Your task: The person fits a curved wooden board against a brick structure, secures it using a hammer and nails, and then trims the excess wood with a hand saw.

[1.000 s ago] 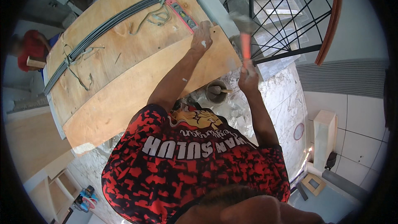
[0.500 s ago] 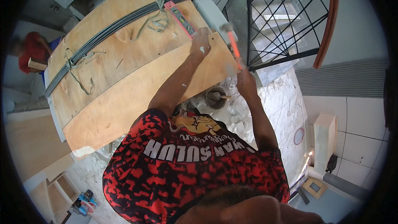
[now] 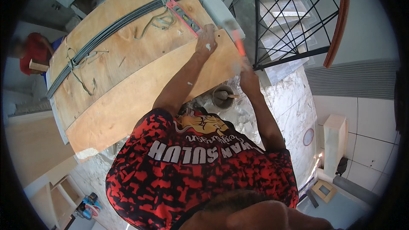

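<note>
My right hand (image 3: 248,76) grips an orange-handled hammer (image 3: 240,44), blurred by motion, just beside the right edge of the upper plywood strip (image 3: 132,93). My left hand (image 3: 205,41), spotted with white, has its fingers curled at that strip's far right corner, against the lower end of a pink spirit level (image 3: 184,17); what they hold, if anything, is hidden. A bundle of long grey rods (image 3: 110,30), tied with green straps, lies across the plywood board (image 3: 76,98). Below the board a bucket (image 3: 222,99) with a trowel in it stands on the dusty floor.
At far left a person in a red top (image 3: 33,47) holds a wooden block. Marble-like stairs (image 3: 285,30) with a black metal railing (image 3: 294,56) rise at upper right. A pale box (image 3: 333,142) stands at right; wooden shelving (image 3: 64,196) and tools lie at lower left.
My right hand and the hammer have moved left toward the board's edge, the hammer head most of all. My left hand shifts slightly, staying at the board's corner.
</note>
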{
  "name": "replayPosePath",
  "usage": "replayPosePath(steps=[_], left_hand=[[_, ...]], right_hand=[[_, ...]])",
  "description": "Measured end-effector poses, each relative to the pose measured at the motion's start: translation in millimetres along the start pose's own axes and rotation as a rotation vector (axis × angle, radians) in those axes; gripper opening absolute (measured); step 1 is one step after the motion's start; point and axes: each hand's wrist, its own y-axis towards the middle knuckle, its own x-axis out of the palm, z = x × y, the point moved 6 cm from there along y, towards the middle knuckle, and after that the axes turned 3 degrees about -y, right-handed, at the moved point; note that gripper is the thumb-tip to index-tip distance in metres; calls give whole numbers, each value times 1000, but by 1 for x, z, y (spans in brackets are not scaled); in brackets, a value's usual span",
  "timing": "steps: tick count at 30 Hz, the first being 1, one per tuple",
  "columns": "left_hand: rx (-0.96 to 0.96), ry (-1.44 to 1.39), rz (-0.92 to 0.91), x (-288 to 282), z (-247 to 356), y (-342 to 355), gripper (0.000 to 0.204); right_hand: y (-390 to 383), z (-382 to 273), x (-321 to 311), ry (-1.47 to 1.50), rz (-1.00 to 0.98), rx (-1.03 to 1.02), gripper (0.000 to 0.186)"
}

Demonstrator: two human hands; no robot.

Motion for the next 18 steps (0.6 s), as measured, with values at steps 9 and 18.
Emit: replayPosePath(steps=[9,18], left_hand=[[1,0,28,1,-8,2,39],[178,-147,-15,-65,5,-35,32]], right_hand=[[-1,7,14,-31,-185,60,41],[-53,39,-4,592,66,278,44]])
